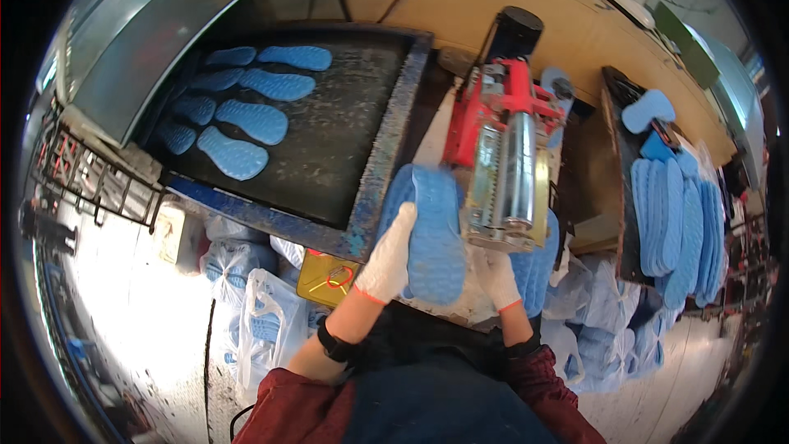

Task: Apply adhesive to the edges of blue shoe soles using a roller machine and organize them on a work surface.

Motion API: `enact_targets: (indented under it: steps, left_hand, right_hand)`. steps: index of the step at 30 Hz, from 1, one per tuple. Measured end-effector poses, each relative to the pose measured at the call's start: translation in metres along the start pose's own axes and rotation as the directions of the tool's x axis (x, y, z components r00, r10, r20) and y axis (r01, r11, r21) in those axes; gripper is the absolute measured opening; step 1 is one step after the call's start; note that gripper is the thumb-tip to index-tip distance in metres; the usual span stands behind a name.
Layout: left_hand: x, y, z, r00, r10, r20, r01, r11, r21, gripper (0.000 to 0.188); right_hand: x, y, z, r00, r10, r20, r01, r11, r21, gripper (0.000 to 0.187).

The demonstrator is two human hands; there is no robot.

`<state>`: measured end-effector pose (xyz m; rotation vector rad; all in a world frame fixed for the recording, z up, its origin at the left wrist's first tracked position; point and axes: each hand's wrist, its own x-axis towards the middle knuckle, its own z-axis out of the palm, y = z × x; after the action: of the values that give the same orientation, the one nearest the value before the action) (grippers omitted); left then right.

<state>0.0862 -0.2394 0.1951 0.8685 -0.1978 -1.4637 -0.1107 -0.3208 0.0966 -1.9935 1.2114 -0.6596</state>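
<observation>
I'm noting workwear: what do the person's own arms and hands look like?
The left hand and right hand wear white gloves with thin orange hems. Dark red sleeves leave the forearms partly bare. A black band, perhaps a watch, circles the left one; a dark cuff or band edges the right sleeve.

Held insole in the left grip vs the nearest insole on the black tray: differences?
Support: the held insole is in the left grip; the tray insole lies on the black tray.
Pose: the held insole runs nearly up-down in view; the tray insole slants, wide end lower right.
Apparent size: the held insole looks larger than the tray insole.
Shared: both blue.
</observation>
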Motion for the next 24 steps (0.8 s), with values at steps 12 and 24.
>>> enact_targets:
  steps: [12, 24]
  left_hand:
    - [-0.016, 0.026, -0.029, 0.927, 0.298, -0.228, -0.321, 0.945, -0.068, 0.06]
    - [0.037, 0.09, -0.087, 0.776, 0.384, -0.501, -0.549, 0.802, -0.236, 0.046]
  right_hand:
    - [0.016, -0.017, 0.086, 0.992, 0.12, 0.033, -0.121, 0.993, 0.013, 0.084]
    - [0.015, -0.04, 0.066, 0.997, 0.074, 0.029, -0.068, 0.982, -0.178, 0.089]
